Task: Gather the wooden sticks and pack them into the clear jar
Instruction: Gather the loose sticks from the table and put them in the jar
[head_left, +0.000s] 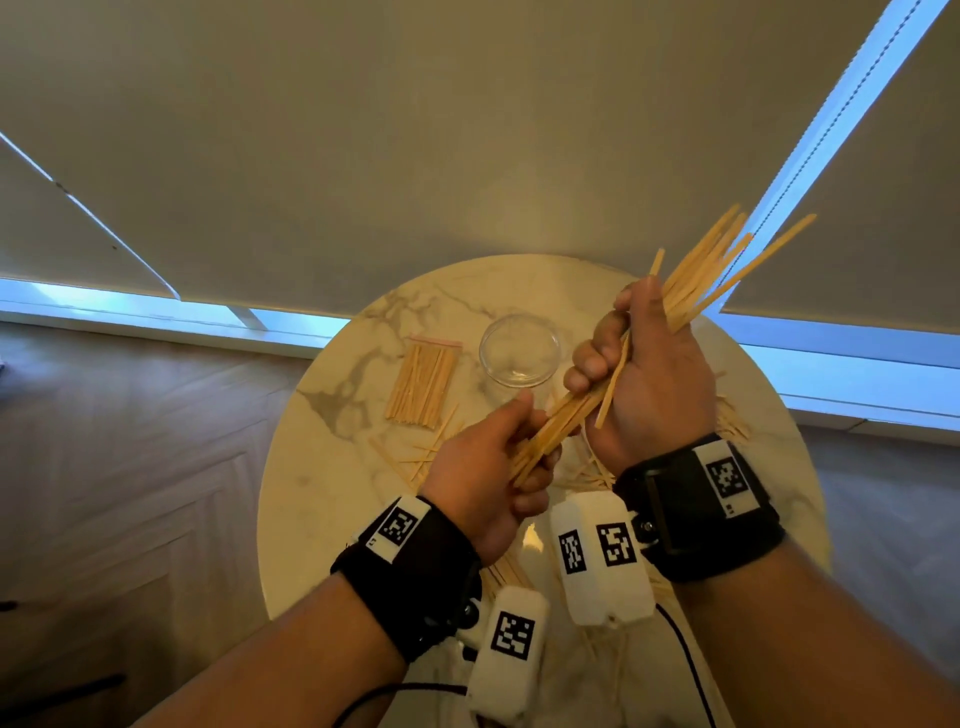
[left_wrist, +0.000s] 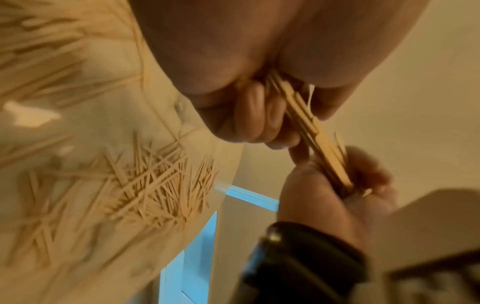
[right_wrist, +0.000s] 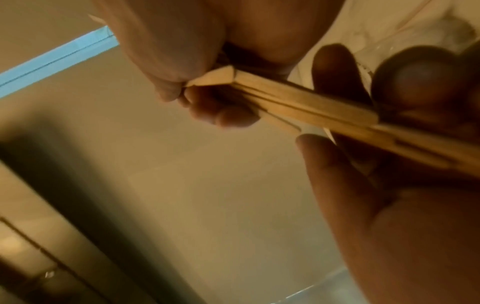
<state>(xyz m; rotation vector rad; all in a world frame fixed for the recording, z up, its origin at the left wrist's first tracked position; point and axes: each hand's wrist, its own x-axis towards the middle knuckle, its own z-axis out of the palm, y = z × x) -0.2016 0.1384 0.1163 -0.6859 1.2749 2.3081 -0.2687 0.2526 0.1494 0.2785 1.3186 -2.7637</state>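
Note:
Above the round marble table (head_left: 332, 467) I hold one bundle of wooden sticks (head_left: 563, 418) with both hands. My left hand (head_left: 493, 462) grips its lower end, and my right hand (head_left: 644, 364) grips its middle. The upper ends fan out to the upper right. In the left wrist view the bundle (left_wrist: 319, 148) runs from my left fingers (left_wrist: 259, 117) down into my right hand (left_wrist: 337, 185). The clear jar (head_left: 521, 357) stands open and upright on the table, just beyond my hands and apart from them. Loose sticks (left_wrist: 155, 185) lie scattered on the table under my hands.
A flat packet of sticks (head_left: 422, 387) lies left of the jar. More loose sticks (head_left: 732, 421) lie near the table's right edge. Behind the table are a pale wall and bright window strips; wooden floor lies to the left.

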